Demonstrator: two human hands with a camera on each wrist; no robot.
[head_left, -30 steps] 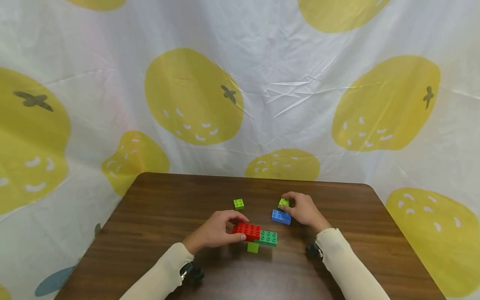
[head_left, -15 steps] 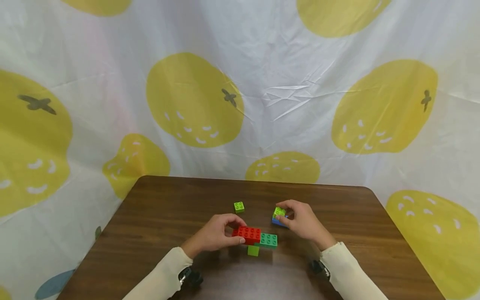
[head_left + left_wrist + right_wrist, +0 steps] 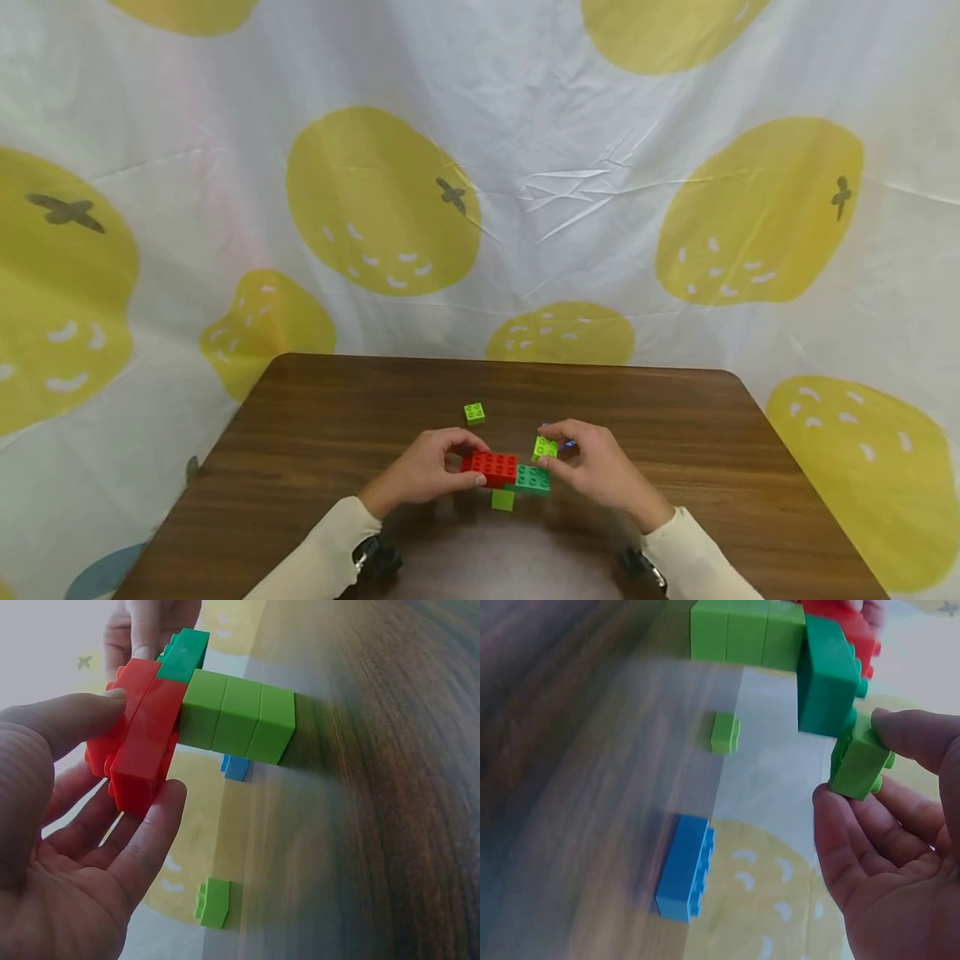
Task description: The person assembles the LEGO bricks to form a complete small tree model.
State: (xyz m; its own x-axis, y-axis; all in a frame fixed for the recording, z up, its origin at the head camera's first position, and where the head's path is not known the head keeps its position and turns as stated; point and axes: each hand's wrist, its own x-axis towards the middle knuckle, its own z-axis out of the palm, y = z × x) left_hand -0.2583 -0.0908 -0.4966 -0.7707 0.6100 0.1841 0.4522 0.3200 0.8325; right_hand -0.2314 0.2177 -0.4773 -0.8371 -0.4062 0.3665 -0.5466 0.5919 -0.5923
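My left hand [image 3: 416,473] holds the red bricks [image 3: 146,742] at the top of a toy-brick build, thumb on one side and fingers on the other. A dark green brick [image 3: 532,480] juts out from the red ones to the right. Beneath them stands a column of stacked lime green bricks [image 3: 238,718], plainest in both wrist views. With my right hand [image 3: 606,471] I pinch a small lime green brick [image 3: 860,761] between thumb and fingers. It sits very close to the dark green brick's studded end; whether they touch I cannot tell.
A blue brick [image 3: 682,866] lies on the brown table [image 3: 360,400], mostly hidden behind my right hand in the head view. Farther back lies a loose lime green brick [image 3: 474,413]. Behind the table hangs a lemon-patterned cloth [image 3: 540,250].
My right hand has lifted the small lime green brick from behind the blue brick and carried it left and nearer, to the dark green brick. My left hand keeps its hold on the red bricks.
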